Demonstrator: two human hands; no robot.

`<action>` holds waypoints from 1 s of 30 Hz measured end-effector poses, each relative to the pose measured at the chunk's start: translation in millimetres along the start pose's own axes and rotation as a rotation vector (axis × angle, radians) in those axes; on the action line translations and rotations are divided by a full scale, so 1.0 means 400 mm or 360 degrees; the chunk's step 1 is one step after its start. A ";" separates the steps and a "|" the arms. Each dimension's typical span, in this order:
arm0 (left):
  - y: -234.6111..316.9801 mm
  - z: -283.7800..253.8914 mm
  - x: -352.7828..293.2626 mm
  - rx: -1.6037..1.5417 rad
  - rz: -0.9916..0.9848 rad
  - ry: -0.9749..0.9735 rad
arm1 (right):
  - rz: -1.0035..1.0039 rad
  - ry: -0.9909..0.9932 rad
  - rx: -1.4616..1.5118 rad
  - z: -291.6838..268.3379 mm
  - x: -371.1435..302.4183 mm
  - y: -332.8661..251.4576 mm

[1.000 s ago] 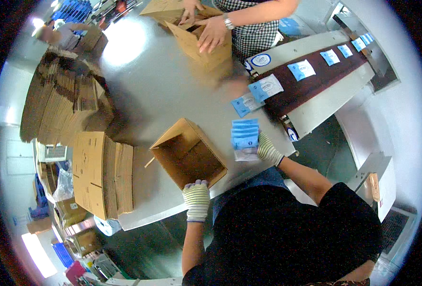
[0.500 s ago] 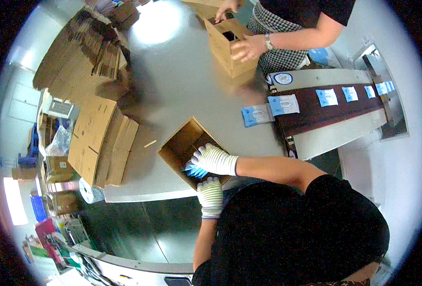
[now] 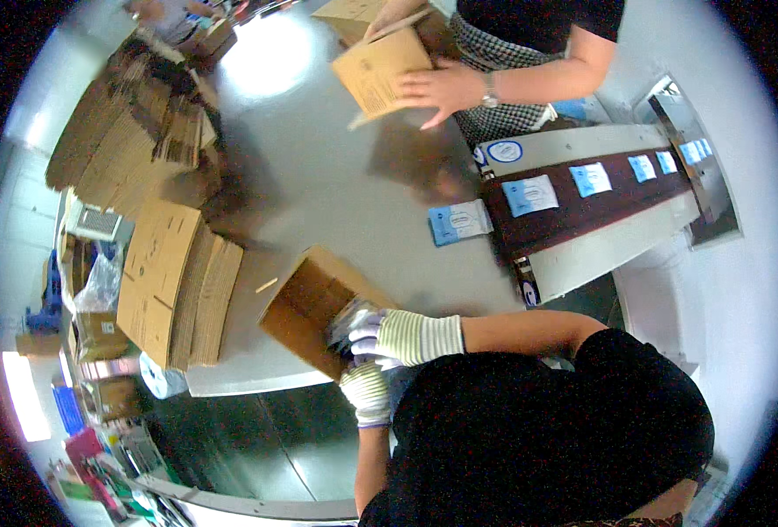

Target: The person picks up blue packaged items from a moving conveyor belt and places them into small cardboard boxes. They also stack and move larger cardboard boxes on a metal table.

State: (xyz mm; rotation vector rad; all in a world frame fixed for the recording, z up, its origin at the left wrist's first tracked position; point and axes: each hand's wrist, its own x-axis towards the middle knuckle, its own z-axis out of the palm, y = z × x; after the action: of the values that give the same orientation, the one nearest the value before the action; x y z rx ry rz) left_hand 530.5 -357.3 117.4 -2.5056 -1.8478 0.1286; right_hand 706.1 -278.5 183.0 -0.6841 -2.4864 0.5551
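An open cardboard box (image 3: 292, 299) stands tilted at the near edge of the table, its mouth toward me. My left hand (image 3: 367, 395), in a striped white glove, is closed on the box's near rim. My right hand (image 3: 411, 338), gloved the same way, reaches in at the right side, fingers curled against shiny packets (image 3: 345, 323) inside. Blur and the fingers hide how many packets there are. One blue-and-white packet (image 3: 459, 222) lies on the table at the conveyor's end.
A conveyor belt (image 3: 565, 211) on the right carries several blue-and-white packets. Folded cartons (image 3: 165, 281) are stacked at left, with a larger pile (image 3: 121, 132) behind. Across the table a co-worker's hand (image 3: 442, 88) handles another cardboard box (image 3: 385, 70). A small strip (image 3: 266, 285) lies nearby.
My box has tipped toward me, and my right hand has shifted lower toward its near side. The co-worker has lifted and turned their box. The belt packets have moved relative to its end.
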 end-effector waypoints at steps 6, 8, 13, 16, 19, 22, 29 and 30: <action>-0.096 0.009 0.049 0.0117 0.0077 0.0107 | 0.0622 0.0204 0.0191 -0.048 -0.132 0.028; -0.107 0.001 0.071 0.0131 0.0149 0.0081 | 0.0789 0.0097 0.0087 -0.007 -0.195 0.046; -0.138 -0.018 0.104 0.0041 0.0232 -0.0074 | 0.1285 -0.0428 0.0020 0.072 -0.287 0.057; -0.146 -0.015 0.110 0.0036 0.0262 -0.0085 | 0.1309 -0.0402 0.0071 0.059 -0.313 0.076; -0.147 -0.017 0.112 0.0063 0.0310 0.0008 | 0.1266 -0.0396 -0.0080 0.020 -0.354 0.167; -0.159 -0.022 0.107 0.0079 0.0267 0.0076 | 0.1460 -0.0478 -0.0360 -0.175 -0.257 0.234; -0.144 -0.053 0.133 -0.0029 0.0141 -0.0116 | 0.1823 -0.1111 -0.0428 -0.294 -0.271 0.652; -0.147 -0.048 0.139 0.0003 0.0177 -0.0036 | 0.1816 -0.1209 -0.0353 -0.266 -0.305 0.721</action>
State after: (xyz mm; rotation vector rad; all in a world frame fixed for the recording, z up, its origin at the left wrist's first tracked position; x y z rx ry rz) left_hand 492.5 -286.1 137.6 -2.6167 -1.7146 0.1619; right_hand 959.9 -92.6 80.9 -2.3837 -2.5751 1.0734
